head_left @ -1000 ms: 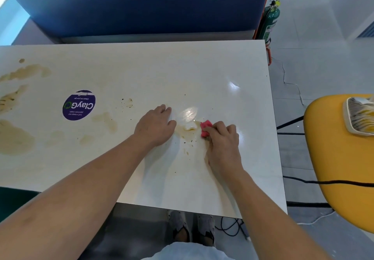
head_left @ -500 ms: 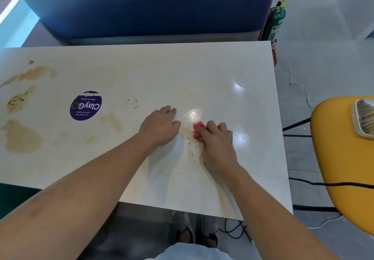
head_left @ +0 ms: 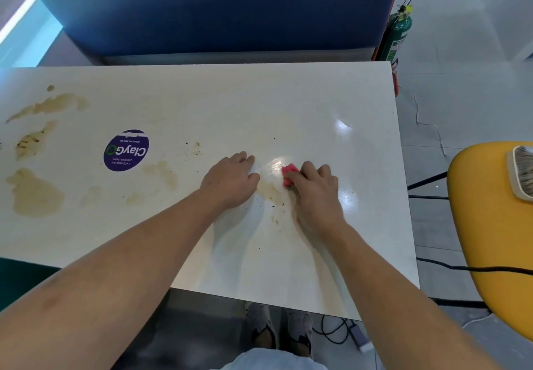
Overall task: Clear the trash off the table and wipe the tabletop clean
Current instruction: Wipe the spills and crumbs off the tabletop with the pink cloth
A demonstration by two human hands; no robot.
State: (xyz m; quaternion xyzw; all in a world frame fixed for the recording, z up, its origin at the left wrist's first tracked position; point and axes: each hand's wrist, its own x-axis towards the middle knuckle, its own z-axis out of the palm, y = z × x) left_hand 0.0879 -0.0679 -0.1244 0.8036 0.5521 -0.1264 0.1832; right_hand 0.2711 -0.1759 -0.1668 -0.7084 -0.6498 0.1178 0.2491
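The right grip [head_left: 314, 196] was clenched round a small pink sponge [head_left: 290, 178], fingers curled over it and pressing it down onto the white bench [head_left: 259, 104], so that only the sponge's far end showed beyond the knuckles. The sponge sat right of the bench's middle, at the far edge of a pale brown smear [head_left: 269, 189] that ran back toward the person between the two hands, with dark specks scattered round it. The left grip [head_left: 230, 180] was released and held nothing; it rested palm down on the bench just beside the smear, fingers loosely bent with their tips on the surface, near the right grip but not touching it. Farther left a round purple sticker [head_left: 126, 150] lay flat on the bench, with a patch of dark crumbs [head_left: 193, 149] between it and the left grip and a faint tan stain [head_left: 163, 172] just on the near side of it. Larger brown stains marked the left end of the bench: a broad blot [head_left: 34, 192] nearest the person, a streaked patch [head_left: 30, 141] beyond it, and a long splash [head_left: 54, 104] farthest away. A blue seat back [head_left: 216, 9] stood behind the bench, and a green fire extinguisher [head_left: 399, 38] stood on the floor at its far right corner. To the right, apart from the bench, a yellow chair [head_left: 490, 225] carried a brush [head_left: 522, 176], and a black cable [head_left: 461, 268] ran across the seat's near part.
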